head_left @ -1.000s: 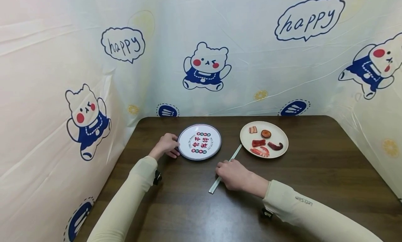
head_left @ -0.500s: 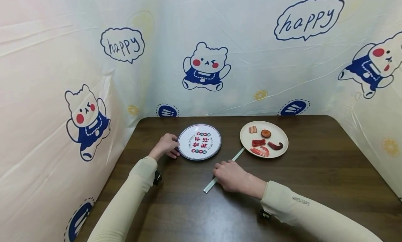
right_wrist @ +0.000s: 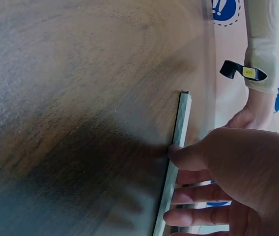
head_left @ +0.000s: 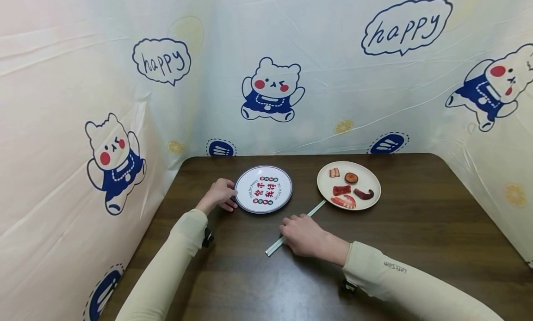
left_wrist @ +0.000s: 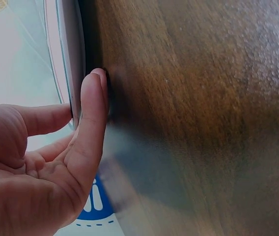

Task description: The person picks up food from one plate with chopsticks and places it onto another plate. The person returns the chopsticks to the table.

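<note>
In the head view my left hand [head_left: 217,194] grips the left rim of a white plate [head_left: 265,189] with a blue edge and red printed characters. The left wrist view shows the thumb on one face of the plate [left_wrist: 65,54] and fingers on the other. My right hand [head_left: 306,235] holds a pair of pale green chopsticks [head_left: 275,246], low over the table and slanted. Their far ends reach the front rim of the cream plate [head_left: 372,170]. In the right wrist view the thumb presses against the chopsticks [right_wrist: 181,120], fingers on the opposite side.
The cream plate carries several food pieces: a bacon slice [head_left: 334,172], a round brown slice [head_left: 351,177], a red block [head_left: 342,189], a dark curled tentacle [head_left: 364,194] and a shrimp [head_left: 343,201]. A printed cloth [head_left: 316,103] surrounds the brown wooden table [head_left: 233,274].
My right hand has shifted slightly left, and the chopsticks have swung to a flatter slant, their near ends moving left. The left hand and both plates have stayed in place.
</note>
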Available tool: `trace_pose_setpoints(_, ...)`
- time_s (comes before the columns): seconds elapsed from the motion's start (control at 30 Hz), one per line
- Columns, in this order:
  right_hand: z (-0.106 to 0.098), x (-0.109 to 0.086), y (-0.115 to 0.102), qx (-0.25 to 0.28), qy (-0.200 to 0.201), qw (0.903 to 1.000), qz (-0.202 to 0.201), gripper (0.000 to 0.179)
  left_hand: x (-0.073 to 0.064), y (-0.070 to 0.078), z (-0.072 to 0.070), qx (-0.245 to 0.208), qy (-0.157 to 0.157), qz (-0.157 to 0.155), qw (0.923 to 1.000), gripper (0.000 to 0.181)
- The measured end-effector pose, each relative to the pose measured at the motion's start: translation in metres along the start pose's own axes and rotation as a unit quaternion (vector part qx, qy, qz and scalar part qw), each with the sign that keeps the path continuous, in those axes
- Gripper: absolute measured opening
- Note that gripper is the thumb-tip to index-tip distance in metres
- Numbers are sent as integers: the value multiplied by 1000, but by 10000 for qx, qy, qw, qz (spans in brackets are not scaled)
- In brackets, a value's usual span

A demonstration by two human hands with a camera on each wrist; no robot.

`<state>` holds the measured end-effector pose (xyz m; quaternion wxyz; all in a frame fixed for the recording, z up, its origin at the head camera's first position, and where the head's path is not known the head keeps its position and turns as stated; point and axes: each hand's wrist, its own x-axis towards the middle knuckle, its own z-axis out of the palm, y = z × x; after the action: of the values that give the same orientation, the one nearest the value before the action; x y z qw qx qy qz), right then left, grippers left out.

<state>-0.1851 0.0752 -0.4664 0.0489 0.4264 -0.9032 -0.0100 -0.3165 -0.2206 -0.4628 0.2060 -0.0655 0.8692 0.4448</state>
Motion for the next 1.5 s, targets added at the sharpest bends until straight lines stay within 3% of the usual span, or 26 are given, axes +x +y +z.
trace_pose_setpoints(0.9, 1, 7, -4, 73, -281, 9995, 136, 16, -1, 3, 2, 23, 48, -59, 10000, 48)
trace_pose_setpoints(1.13, -6, 9, -6, -333, -347, 9988, -91, 8, -1, 3, 2, -62, 15, -107, 9999, 50)
trace_pose_setpoints(1.5, -7, 15, -15, -1068, -394, 9930, -317, 16, 0, 1, -2, -336, -124, -214, 9991, 52)
